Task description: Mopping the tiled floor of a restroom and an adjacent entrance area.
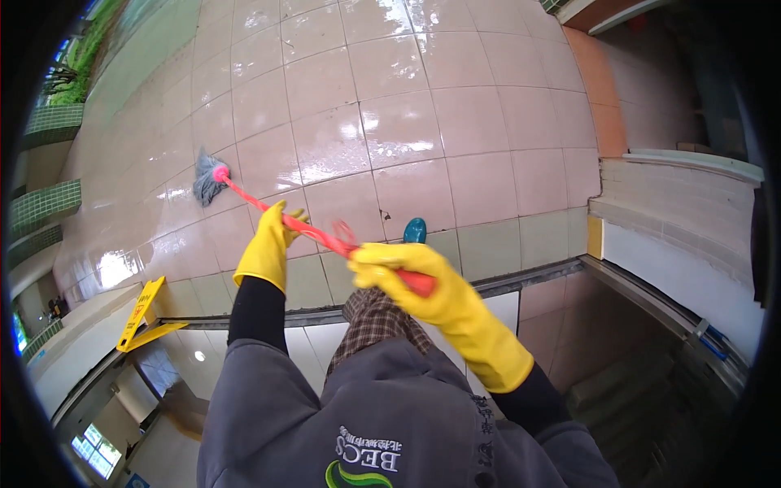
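Observation:
Both my hands wear long yellow rubber gloves and hold a mop by its red handle (320,236). My right hand (403,264) is closed round the thick end of the handle, in front of my body. Farther along the shaft, my left hand (272,236) grips it with the fingers bent over. The handle slants away to the left, to a pink socket and a grey mop head (210,180) that lies on the wet tiled floor (390,134). A thin red loop hangs off the handle between my hands.
A yellow folding floor sign (140,315) stands at the left by the doorway. A dark metal door track (521,276) crosses in front of me. One teal boot (415,230) shows beyond it. A low white wall (675,260) is on the right; green-tiled pillars (47,203) line the far left.

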The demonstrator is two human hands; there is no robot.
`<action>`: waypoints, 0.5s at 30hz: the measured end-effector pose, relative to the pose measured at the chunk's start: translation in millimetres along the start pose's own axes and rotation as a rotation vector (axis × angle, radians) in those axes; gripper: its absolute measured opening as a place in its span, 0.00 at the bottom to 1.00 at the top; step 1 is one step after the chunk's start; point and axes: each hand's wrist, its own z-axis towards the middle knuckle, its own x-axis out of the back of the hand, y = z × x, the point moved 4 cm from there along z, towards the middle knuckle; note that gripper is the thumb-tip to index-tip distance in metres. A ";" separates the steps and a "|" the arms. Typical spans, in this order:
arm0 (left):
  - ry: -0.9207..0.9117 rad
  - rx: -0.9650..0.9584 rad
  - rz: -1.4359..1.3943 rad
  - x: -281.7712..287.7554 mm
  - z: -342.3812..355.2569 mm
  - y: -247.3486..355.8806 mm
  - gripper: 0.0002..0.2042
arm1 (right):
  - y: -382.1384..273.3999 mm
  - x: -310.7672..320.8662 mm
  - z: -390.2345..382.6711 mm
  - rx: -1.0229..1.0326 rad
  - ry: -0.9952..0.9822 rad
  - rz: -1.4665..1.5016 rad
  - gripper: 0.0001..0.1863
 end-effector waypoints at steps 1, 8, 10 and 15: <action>0.024 -0.049 0.000 -20.8 -24.2 -18.8 0.26 | -15.3 5.4 -16.2 -0.085 0.077 -0.063 0.12; -0.447 0.182 0.049 -160.6 -163.6 -185.2 0.27 | -180.3 -13.6 -216.5 0.150 0.686 -0.532 0.10; -0.631 0.324 0.057 -199.3 -201.6 -235.9 0.24 | -212.1 -43.8 -267.1 0.241 0.620 -0.751 0.11; -0.622 0.514 0.080 -264.0 -232.6 -327.6 0.19 | -219.2 -103.9 -279.8 0.263 0.533 -0.929 0.12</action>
